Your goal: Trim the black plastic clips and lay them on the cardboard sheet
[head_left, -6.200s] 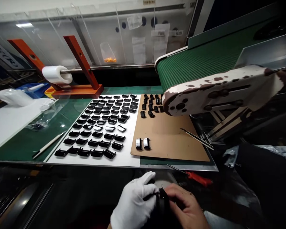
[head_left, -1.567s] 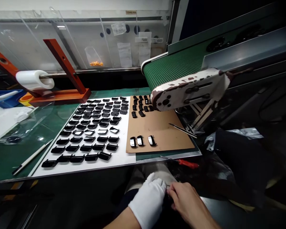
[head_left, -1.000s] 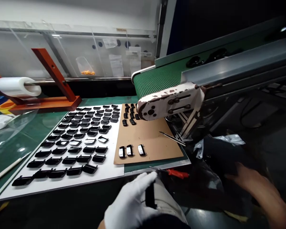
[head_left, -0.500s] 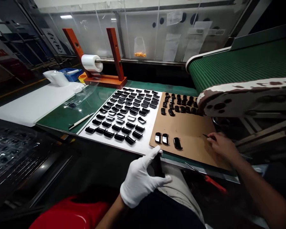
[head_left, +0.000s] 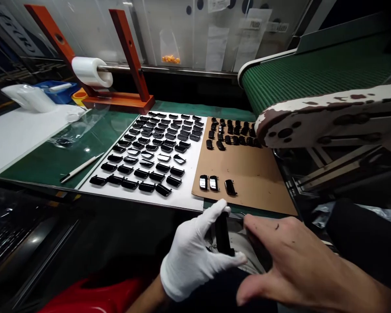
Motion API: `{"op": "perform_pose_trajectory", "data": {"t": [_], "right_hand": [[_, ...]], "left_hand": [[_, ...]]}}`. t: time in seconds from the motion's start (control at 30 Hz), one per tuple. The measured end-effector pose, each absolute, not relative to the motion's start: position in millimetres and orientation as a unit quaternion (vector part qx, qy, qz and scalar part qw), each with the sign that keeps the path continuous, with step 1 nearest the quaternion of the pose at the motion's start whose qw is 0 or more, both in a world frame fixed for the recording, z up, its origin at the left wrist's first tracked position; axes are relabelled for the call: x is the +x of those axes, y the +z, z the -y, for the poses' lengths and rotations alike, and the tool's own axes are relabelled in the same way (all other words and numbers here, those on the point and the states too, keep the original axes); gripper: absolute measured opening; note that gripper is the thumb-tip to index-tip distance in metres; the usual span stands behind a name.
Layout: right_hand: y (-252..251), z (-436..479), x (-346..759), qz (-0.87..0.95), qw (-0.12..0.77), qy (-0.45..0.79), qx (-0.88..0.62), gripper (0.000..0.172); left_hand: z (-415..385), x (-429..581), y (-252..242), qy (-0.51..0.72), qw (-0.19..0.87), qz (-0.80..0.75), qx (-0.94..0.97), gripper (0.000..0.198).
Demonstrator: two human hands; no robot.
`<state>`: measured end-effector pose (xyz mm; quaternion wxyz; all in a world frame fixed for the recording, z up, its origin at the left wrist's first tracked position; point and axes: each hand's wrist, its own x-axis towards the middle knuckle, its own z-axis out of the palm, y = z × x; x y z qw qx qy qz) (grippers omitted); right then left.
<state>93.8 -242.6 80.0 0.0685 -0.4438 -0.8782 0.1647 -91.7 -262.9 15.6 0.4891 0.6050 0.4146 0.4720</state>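
Currently, near of the green conveyor, white sheet and brown cardboard, my bare right hand is spread loose, just right of my gloved left hand, which pinches one black part upright.

Green-matted workbench, dim overall. Clear acrylic screen behind, papers taped on. Green conveyor belt at right. Orange wooden stand carrying film roll.

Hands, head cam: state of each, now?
Left hand: gloved, closed on a black part.
Right hand: bare, open, fingers spread, nothing visibly held.
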Motion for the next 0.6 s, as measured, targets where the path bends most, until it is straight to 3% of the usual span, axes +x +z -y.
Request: {"op": "perform_pose_trajectory", "data": {"t": [0.1, 0.43, 0.6], "right_hand": [[76.4, 244.1, 91.2, 0.886, 0.057, 0.108, -0.447, 0.069], [75.9, 244.7, 86.7, 0.873, -0.024, 0.187, -0.449, 0.075], [71.0, 248.9, 88.8, 0.884, -0.019, 0.136, -0.447, 0.078]], "left_hand": [[265.8, -91.5, 21.3, 0.465, 0.478, -0.416, 0.618, 0.082], [274.8, -90.5, 21.6, 0.417, 0.478, -0.431, 0.642, 0.085], [276.0, -87.2, 20.4, 0.423, 0.483, -0.421, 0.64, 0.084]]}}
